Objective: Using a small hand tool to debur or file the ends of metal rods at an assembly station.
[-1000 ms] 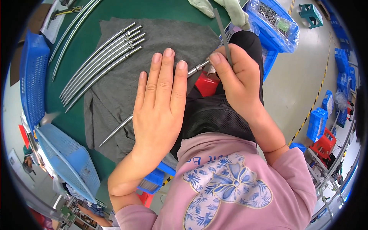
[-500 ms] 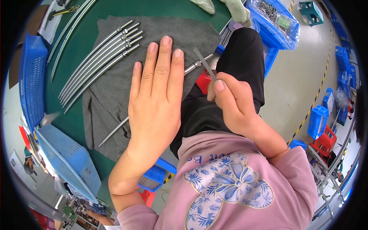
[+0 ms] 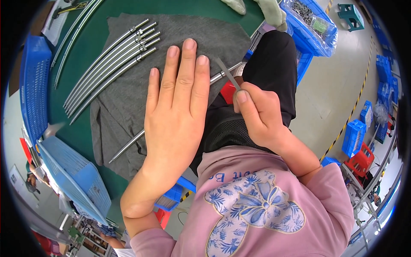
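My left hand [image 3: 175, 113] lies flat, fingers stretched and slightly apart, across a thin metal rod [image 3: 127, 146] on a dark grey cloth [image 3: 117, 115]. The rod's middle is hidden under the palm; its other end shows to the right of my fingers. In my closed right hand [image 3: 261, 109], thumb on top, is a thin flat grey metal strip [image 3: 228, 73]. Its far end points up and left over the rod's right end; whether the two touch I cannot tell. Several curved metal rods [image 3: 113, 66] with collars lie side by side on the cloth's left part.
Two longer rods [image 3: 77, 36] lie on the green table [image 3: 188, 9] at the upper left. Blue perforated baskets [image 3: 36, 85] line its left side. Off-white gloves [image 3: 274, 16] show at the top edge. A blue crate [image 3: 305, 60] with bagged small parts stands beyond my knee.
My left hand has shifted slightly to the right over the rod. The rod's right end looks slightly shifted too. The strip stays in my right hand, almost unmoved.
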`<action>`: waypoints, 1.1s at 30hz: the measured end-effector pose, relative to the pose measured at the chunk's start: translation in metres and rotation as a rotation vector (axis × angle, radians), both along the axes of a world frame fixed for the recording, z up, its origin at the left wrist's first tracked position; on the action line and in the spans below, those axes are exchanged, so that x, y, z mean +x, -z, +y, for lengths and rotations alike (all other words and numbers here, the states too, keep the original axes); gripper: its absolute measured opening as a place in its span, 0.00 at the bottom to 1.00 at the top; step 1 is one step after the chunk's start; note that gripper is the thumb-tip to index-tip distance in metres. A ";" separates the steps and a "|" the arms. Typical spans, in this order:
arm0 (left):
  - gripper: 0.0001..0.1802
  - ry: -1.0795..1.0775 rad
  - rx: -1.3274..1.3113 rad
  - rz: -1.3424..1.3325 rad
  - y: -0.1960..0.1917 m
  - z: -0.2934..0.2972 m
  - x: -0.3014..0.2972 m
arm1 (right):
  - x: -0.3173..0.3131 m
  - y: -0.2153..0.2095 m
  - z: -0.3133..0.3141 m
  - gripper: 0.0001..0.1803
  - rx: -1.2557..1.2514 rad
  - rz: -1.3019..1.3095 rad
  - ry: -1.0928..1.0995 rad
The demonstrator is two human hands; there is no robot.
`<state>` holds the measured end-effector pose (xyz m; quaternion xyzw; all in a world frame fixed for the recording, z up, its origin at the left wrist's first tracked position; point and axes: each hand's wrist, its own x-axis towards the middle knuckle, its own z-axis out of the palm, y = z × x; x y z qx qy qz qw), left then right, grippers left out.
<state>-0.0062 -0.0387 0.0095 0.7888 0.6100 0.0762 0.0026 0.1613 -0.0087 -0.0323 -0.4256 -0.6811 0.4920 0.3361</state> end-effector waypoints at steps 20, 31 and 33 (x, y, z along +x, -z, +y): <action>0.36 0.016 -0.030 -0.003 -0.002 -0.002 0.000 | -0.010 -0.011 0.009 0.10 0.007 -0.025 0.000; 0.33 0.027 -0.032 -0.013 -0.001 0.000 0.000 | 0.005 -0.006 -0.001 0.12 -0.138 -0.007 -0.027; 0.34 0.028 -0.008 0.002 0.001 -0.002 0.000 | -0.003 -0.016 0.013 0.12 -0.133 0.004 -0.048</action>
